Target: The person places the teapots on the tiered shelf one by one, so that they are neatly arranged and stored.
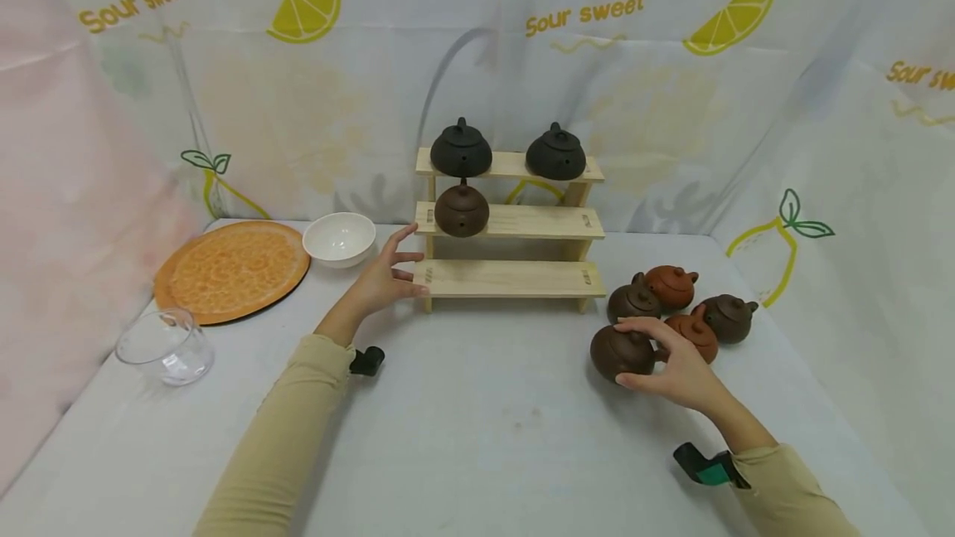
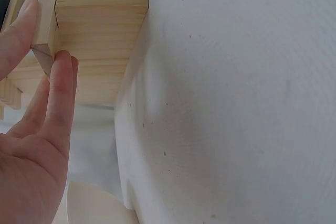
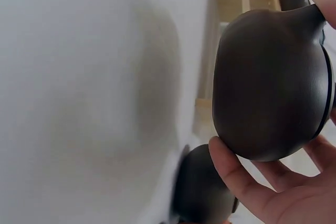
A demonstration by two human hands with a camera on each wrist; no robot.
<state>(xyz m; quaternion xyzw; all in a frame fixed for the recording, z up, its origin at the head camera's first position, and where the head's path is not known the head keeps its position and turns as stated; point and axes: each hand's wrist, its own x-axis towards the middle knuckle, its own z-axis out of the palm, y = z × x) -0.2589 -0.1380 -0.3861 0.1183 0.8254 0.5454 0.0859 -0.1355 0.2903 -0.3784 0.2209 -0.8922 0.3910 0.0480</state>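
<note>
My right hand point(image 1: 682, 371) grips a dark brown teapot point(image 1: 615, 355), with thumb and fingers on opposite sides of its body. In the right wrist view the teapot point(image 3: 268, 87) appears raised off the white tabletop. My left hand point(image 1: 380, 280) holds the left end of a three-tier wooden display stand point(image 1: 515, 278). The left wrist view shows the thumb and fingers on either side of a board point(image 2: 50, 19). One brown teapot point(image 1: 461, 214) sits on the middle tier at left. Two black teapots, one left point(image 1: 461, 152) and one right point(image 1: 555, 154), occupy the top tier.
Several brown and reddish teapots cluster at the right, among them a red-brown one point(image 1: 670, 287) and a dark one point(image 1: 727, 318). At the left are a round orange mat point(image 1: 231, 272), a white bowl point(image 1: 339, 239) and a clear glass bowl point(image 1: 167, 350). A printed cloth point(image 1: 373, 106) hangs behind.
</note>
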